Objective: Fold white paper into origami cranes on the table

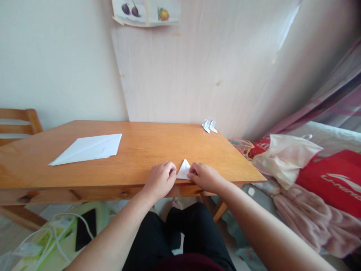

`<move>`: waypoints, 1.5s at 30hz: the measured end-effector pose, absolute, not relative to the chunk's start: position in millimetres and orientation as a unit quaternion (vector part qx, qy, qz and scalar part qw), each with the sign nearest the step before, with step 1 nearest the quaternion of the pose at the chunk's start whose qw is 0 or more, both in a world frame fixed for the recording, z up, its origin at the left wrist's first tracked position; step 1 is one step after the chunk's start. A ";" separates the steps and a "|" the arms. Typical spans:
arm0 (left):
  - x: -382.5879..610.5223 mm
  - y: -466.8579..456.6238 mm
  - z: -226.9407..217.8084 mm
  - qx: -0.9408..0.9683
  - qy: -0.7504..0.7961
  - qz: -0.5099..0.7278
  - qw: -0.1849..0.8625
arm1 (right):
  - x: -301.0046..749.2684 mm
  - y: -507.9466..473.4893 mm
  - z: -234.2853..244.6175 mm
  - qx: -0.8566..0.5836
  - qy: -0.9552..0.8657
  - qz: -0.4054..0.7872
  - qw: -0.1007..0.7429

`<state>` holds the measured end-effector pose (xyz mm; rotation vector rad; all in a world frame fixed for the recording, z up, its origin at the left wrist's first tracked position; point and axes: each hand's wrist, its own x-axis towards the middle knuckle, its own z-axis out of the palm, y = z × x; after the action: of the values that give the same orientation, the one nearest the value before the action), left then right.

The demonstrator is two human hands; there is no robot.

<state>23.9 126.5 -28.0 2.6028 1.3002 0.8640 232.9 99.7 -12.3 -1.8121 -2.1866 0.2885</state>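
Observation:
A small white folded paper triangle (184,169) lies at the table's front edge, its point facing away from me. My right hand (205,175) has its thumb and fingers closed on the right side of this folded paper. At its left corner, my left hand (163,177) is curled with the fingertips against the paper; the hand itself hides just how it grips. Two small folded paper pieces (209,125) stand near the table's back right corner. A stack of white paper sheets (87,148) rests on the left part of the table.
The wooden table (146,146) has drawers along its front, above my legs. To the right are a white plastic bag (287,158), a red bag (332,180) and a pink blanket (304,214). A wooden chair (17,122) stands at left; cables and a dark tablet (86,229) lie below.

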 end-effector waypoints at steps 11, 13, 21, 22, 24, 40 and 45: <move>34.7 98.1 -43.4 0.918 0.292 0.268 -0.028 | 234.1 102.6 -10.9 -0.618 -0.760 0.123 0.159; 36.7 96.3 -43.8 0.918 0.305 0.250 -0.034 | 235.3 102.4 -13.1 -0.618 -0.757 0.124 0.169; 37.2 91.4 -40.1 0.914 0.332 0.222 -0.070 | 239.1 100.3 -25.3 -0.617 -0.748 0.114 0.217; 37.6 91.0 -40.0 0.913 0.332 0.226 -0.067 | 238.9 99.5 -26.1 -0.615 -0.749 0.110 0.223; 38.1 90.7 -40.2 0.912 0.331 0.234 -0.062 | 238.3 97.7 -27.7 -0.610 -0.750 0.099 0.236; 38.0 93.0 -40.7 0.908 0.335 0.249 -0.028 | 230.6 47.5 -33.5 -0.539 -0.807 -0.067 0.234; 37.5 93.5 -40.4 0.907 0.333 0.255 -0.028 | 225.8 37.3 -30.1 -0.562 -0.797 -0.118 0.186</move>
<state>37.5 93.5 -40.4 2.9026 1.0640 0.8164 225.8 37.3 -30.1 -1.5836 -2.2448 -0.3333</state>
